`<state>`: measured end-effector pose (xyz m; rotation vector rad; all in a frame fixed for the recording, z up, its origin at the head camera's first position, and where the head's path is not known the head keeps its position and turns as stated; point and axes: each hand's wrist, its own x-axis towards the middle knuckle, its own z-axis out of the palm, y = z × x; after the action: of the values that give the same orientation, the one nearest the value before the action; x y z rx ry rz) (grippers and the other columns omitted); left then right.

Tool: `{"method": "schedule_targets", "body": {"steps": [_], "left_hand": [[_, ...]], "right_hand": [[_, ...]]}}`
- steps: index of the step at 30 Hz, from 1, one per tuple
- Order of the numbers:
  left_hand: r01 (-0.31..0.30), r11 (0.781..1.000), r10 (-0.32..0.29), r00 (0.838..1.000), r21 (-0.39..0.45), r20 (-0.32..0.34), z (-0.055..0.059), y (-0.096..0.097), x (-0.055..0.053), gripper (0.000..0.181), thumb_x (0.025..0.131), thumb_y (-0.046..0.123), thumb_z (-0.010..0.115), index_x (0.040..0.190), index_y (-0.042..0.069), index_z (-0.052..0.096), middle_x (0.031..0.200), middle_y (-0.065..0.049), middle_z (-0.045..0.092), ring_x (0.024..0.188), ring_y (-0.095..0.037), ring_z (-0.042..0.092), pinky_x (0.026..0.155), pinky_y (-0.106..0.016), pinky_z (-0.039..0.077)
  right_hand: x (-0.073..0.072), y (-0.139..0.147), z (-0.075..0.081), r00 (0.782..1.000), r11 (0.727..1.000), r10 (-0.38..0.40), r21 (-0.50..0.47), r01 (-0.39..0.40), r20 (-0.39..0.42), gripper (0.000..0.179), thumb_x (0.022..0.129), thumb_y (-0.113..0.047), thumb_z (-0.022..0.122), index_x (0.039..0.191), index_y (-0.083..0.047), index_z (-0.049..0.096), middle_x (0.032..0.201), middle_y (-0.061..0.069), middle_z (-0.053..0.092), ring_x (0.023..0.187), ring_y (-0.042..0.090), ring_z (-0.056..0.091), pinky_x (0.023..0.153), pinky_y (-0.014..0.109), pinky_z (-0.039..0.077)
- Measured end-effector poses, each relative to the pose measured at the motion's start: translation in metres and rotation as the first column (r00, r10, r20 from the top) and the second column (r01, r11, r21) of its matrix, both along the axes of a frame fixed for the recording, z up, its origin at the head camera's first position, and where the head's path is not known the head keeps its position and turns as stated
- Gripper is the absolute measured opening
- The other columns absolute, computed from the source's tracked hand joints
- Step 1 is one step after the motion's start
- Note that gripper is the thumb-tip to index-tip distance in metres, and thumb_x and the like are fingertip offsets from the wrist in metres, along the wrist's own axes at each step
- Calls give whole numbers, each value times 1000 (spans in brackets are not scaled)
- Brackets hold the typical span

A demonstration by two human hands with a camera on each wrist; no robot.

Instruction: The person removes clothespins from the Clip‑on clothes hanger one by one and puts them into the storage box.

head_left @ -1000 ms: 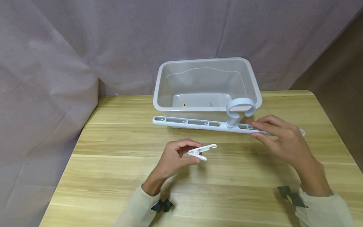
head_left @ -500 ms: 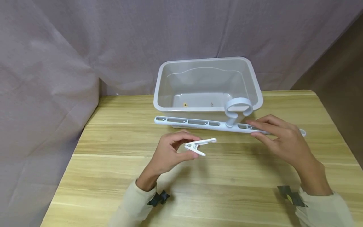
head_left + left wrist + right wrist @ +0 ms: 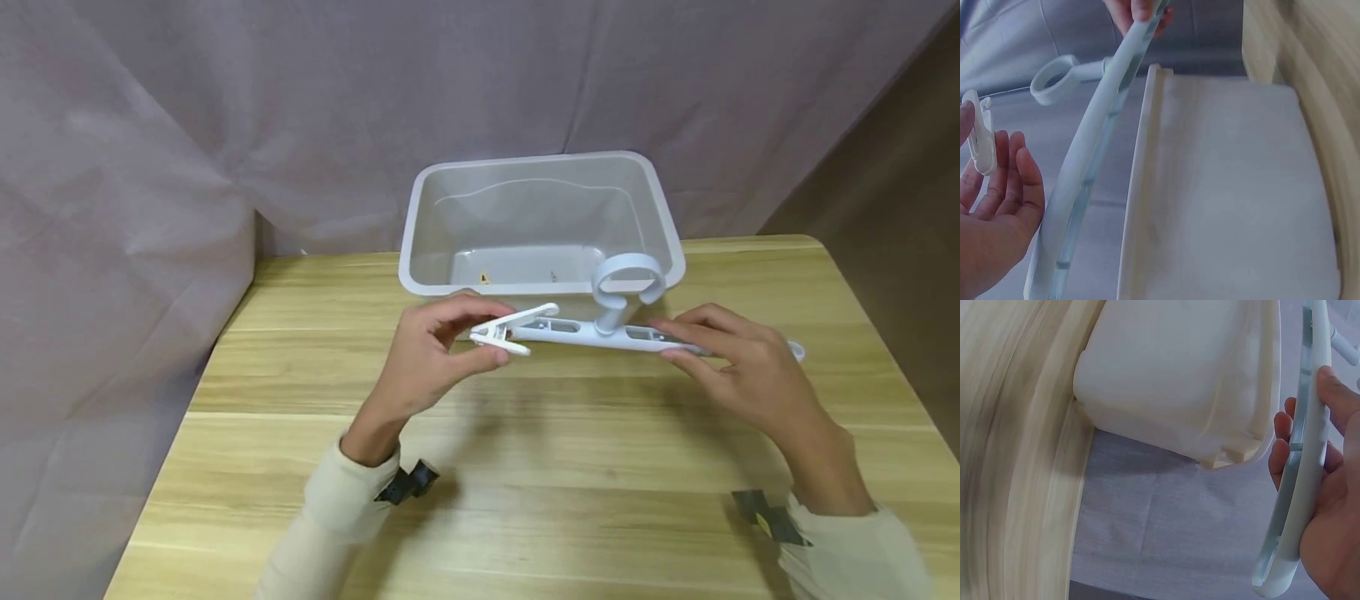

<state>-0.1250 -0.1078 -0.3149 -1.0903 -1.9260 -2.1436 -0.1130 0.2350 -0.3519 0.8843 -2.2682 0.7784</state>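
Between thumb and fingers, my left hand pinches a white clothespin, its V-shaped ends pointing right in the head view. My right hand grips the right arm of a pale blue-white slotted hanger, whose round hook stands up from the bar. The clothespin overlaps the hanger's left arm in the head view and hides that end. In the left wrist view, the clothespin is seen to the left of the hanger bar. Fingers wrap the bar in the right wrist view.
Behind the hanger, a beige plastic bin stands on the wooden table near its back edge. Grey cloth hangs behind the table and on its left side. A small yellow label shows inside the bin.
My left hand has moved up and leftward with the clothespin, from in front of the hanger to over its left arm. My right hand and the hanger stay nearly in place.
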Motion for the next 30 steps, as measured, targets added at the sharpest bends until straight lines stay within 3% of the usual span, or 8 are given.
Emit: {"method": "schedule_targets", "body": {"steps": [5,12,25,30], "left_hand": [[-66,997,65,998,-49,-15,5,-4,-12,32,75,-17,77,106,-14,69,101,-18,69,90,-25,60,85,-36,54],[-164,982,158,985,-98,-61,7,-7,-36,32,77,-16,78,107,-14,69,101,-19,71,86,-21,66,83,-36,55],[-219,957,203,974,-191,-96,10,-11,-61,30,79,-11,79,108,-11,71,98,-15,72,82,-18,66,76,-33,54],[-242,937,218,969,-252,-119,13,-19,-72,29,79,-8,80,108,-6,73,94,-12,73,78,-17,67,77,-33,55]], "right_hand": [[1,0,-1,1000,1000,4,2,-4,0,58,98,-53,56,98,0,79,87,4,69,73,2,53,57,16,40],[0,1,-1,1000,1000,-1,28,1,-15,56,99,-53,55,99,-2,79,87,4,69,71,5,54,58,17,41],[2,3,-3,999,999,-20,41,21,-25,56,99,-54,54,99,-4,80,87,4,68,68,7,52,56,17,39],[3,1,-6,1000,1000,3,31,-3,-20,53,99,-51,56,100,-4,80,87,4,68,65,9,52,54,16,39]]}}
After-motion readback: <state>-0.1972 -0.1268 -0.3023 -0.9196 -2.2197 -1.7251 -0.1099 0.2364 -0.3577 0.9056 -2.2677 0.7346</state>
